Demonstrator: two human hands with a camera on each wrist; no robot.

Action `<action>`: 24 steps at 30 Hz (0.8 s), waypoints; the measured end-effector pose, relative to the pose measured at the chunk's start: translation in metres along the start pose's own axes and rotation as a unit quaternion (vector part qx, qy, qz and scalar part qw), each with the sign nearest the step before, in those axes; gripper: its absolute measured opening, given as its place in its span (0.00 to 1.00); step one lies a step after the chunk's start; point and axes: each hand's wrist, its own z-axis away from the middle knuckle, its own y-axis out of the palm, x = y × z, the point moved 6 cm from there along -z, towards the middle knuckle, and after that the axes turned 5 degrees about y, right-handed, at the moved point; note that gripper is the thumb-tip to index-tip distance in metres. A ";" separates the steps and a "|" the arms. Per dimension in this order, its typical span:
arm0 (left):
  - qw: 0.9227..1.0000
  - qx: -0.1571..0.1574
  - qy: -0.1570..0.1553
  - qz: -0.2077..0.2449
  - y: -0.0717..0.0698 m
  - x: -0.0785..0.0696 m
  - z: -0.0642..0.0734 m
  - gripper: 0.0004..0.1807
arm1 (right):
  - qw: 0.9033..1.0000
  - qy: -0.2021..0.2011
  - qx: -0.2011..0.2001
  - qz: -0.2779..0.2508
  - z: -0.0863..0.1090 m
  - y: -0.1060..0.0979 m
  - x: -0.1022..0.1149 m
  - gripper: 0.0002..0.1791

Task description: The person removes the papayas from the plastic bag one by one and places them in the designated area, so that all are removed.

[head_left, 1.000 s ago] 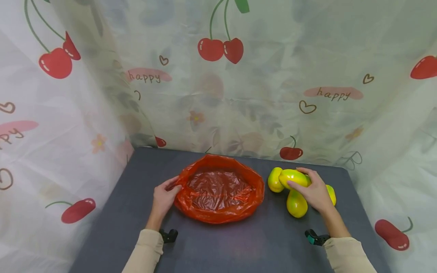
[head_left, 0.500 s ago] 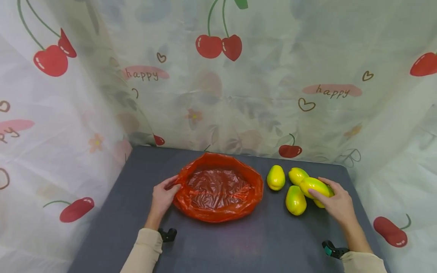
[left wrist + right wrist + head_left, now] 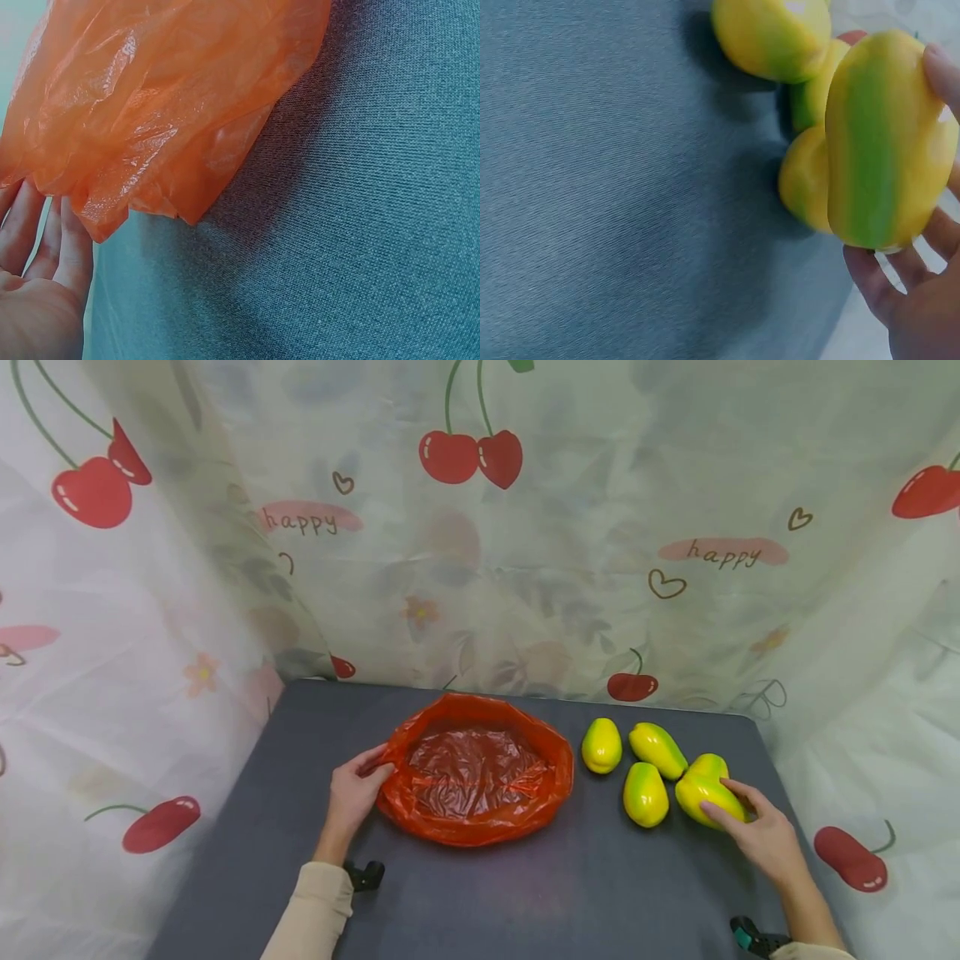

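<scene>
A red plastic bag [image 3: 480, 832] stands with its mouth spread wide in the head view. My left hand [image 3: 354, 795] pinches its left rim between thumb and fingers; in the left wrist view the fingers [image 3: 73, 247] reach behind the orange-red film. My right hand [image 3: 772, 843] grips a shiny yellow papaya with a green stripe [image 3: 877, 150], thumb on one side and fingers on the other. In the head view this papaya overlaps another papaya [image 3: 710, 766]. Three more lie to the left: one at the back [image 3: 657, 749], one nearest the bag [image 3: 602, 746] and one in front [image 3: 646, 794].
The dark grey table [image 3: 465, 910] carries the bag and the fruit. A pale curtain [image 3: 540, 585] printed with cherries encloses the back and both sides. Black devices are strapped at the left wrist [image 3: 366, 876] and right wrist [image 3: 757, 937].
My right hand has carried the papaya rightward and nearer to me, uncovering the papayas on the left. My left hand keeps its pinch on the bag. The head view has shifted slightly.
</scene>
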 end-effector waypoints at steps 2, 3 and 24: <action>1.000 0.002 -0.002 0.000 0.000 0.001 0.000 0.24 | 1.000 0.000 0.009 0.002 0.001 0.003 -0.003 0.53; 1.000 0.003 -0.002 0.001 0.000 0.001 0.000 0.24 | 1.000 -0.004 0.012 0.004 0.002 0.005 -0.005 0.53; 1.000 -0.002 0.014 -0.017 -0.001 0.002 -0.001 0.24 | 0.998 0.009 -0.010 -0.056 -0.010 0.041 -0.016 0.52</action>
